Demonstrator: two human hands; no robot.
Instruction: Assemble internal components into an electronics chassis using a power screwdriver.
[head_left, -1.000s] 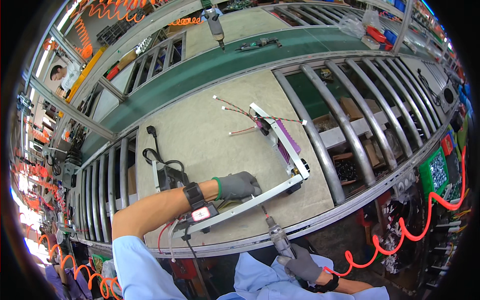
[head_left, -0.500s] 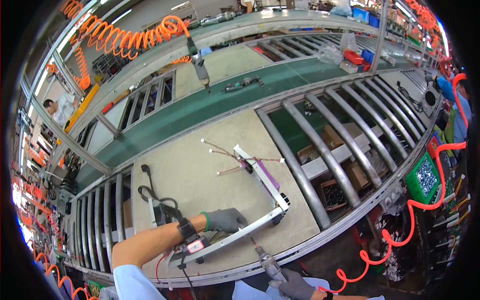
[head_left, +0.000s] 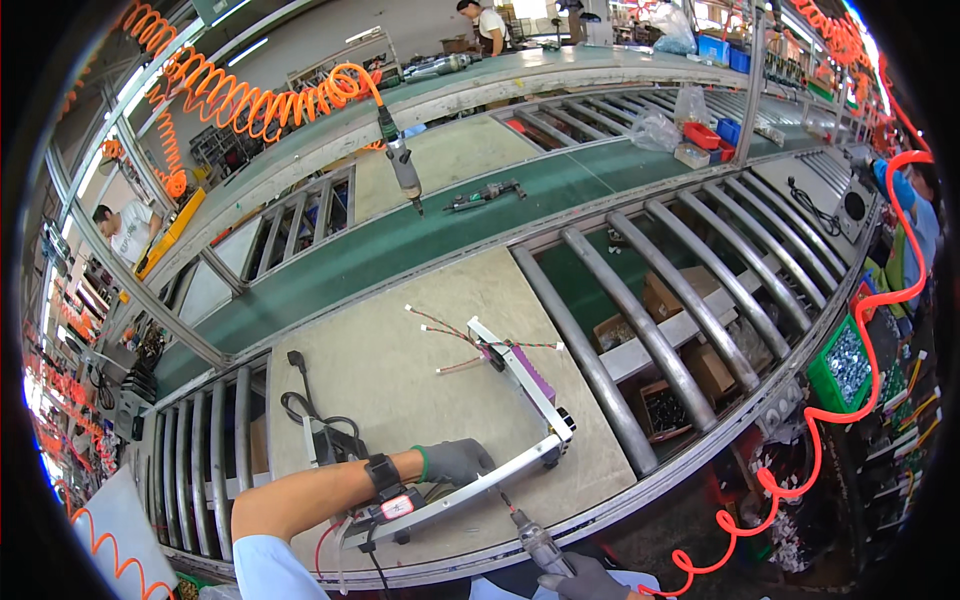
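Note:
A U-shaped, light metal frame (head_left: 520,453) lies on the board in front of me. It carries a purple strip (head_left: 537,378) and thin wires (head_left: 455,331) with white connectors. My left hand (head_left: 455,462), in a grey glove, grips the near bar of the frame from its far side; its fingertips are partly hidden. My right hand (head_left: 588,580), also gloved, is wrapped around an air screwdriver (head_left: 540,545) at the lower edge. The driver's bit points up at the near bar, close to it; whether they touch I cannot tell. A black power cord (head_left: 300,405) lies left of my left hand.
Metal rollers (head_left: 640,295) flank the board (head_left: 400,370) on both sides. Beyond runs a green belt (head_left: 330,260) with another driver (head_left: 485,196) on it; one more hangs (head_left: 402,165) from an orange coil. A red coiled hose (head_left: 770,490) and a green bin (head_left: 840,365) are at right.
The view has tilted up slightly, so the bench sits lower in the picture. The screwdriver's bit appears a little closer to the bar. Both hands keep their grips.

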